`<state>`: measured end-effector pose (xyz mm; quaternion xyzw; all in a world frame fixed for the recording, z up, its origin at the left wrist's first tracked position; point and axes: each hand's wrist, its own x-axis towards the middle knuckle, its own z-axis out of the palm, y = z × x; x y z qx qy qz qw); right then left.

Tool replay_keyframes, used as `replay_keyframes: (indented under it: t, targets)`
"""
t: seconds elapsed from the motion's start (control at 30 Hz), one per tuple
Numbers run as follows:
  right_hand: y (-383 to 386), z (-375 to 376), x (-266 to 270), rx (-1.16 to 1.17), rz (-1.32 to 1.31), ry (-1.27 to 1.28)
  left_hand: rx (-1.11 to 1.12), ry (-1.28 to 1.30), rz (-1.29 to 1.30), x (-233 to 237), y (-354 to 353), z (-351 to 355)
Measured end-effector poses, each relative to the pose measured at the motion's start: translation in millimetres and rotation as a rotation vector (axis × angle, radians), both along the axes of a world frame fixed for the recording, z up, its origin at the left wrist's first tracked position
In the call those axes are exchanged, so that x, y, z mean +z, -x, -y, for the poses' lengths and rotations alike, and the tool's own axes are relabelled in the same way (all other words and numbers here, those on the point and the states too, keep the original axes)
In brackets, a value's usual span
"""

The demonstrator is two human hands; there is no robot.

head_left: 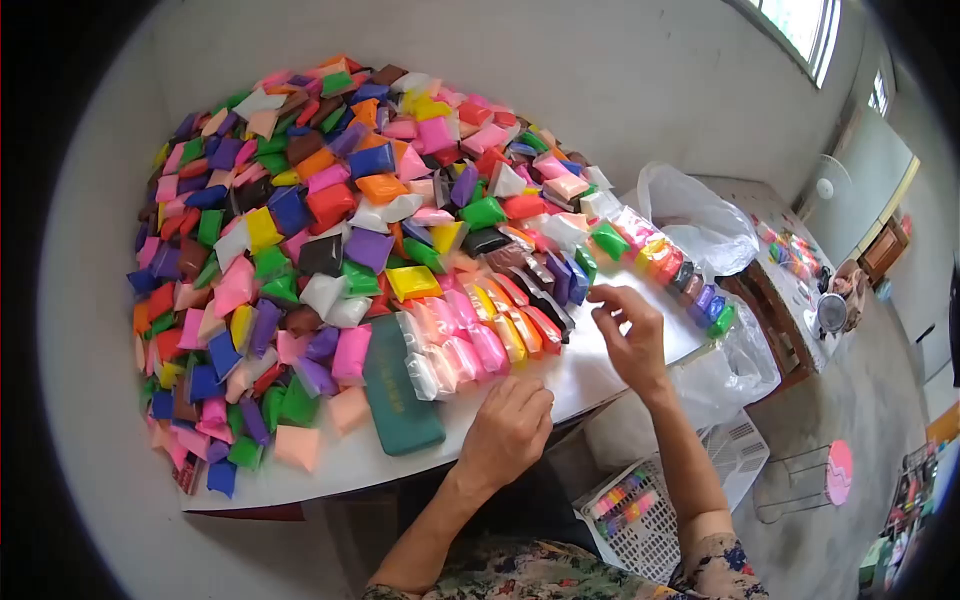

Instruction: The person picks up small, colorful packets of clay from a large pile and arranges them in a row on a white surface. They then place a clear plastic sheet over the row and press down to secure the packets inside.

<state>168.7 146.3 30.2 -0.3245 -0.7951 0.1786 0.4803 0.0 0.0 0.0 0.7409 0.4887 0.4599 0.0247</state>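
My left hand (508, 425) is at the table's front edge, fingers curled together; anything inside is hidden. Just beyond it, small plastic-wrapped packets lie in neat overlapping rows, with pink packets (465, 355), yellow packets (508, 335) and a clear-white packet (422, 372) at the left end. My right hand (630, 335) is above the white tabletop right of the rows, thumb and fingers apart, with nothing visible between them. Near its fingertips are a blue packet (574, 282) and a green packet (586, 263). A dark green case (395, 400) lies left of the rows.
A large heap of colourful packets (300, 200) covers the table's left and back. On the right lie another packet row (665, 262) and clear plastic bags (700, 215). Below stands a white basket (640, 520) holding packet sets. A pink-topped stool (838, 472) stands on the floor.
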Motion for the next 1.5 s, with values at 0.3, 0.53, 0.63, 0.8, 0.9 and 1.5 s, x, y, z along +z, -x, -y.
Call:
replay_keyframes:
  t: [0.3, 0.53, 0.63, 0.8, 0.9, 1.5]
  targets:
    - [58, -59, 71, 0.062, 0.169, 0.055, -0.082, 0.052, 0.183, -2, 10, 2]
    - [88, -83, 85, 0.048, 0.24, 0.14, -0.096, 0.009, 0.196, -3, 10, 0]
    - [93, -87, 84, 0.042, 0.298, 0.168, -0.102, 0.007, 0.201, -2, 11, 0]
    - [109, -93, 79, 0.019, 0.343, 0.159, -0.106, 0.007, 0.198, -2, 11, 0]
    - [119, -103, 83, 0.028, 0.366, 0.138, -0.103, 0.023, 0.204, -3, 11, 1]
    - [112, -122, 92, 0.004, 0.282, 0.152, -0.128, 0.062, 0.256, -4, 13, -2]
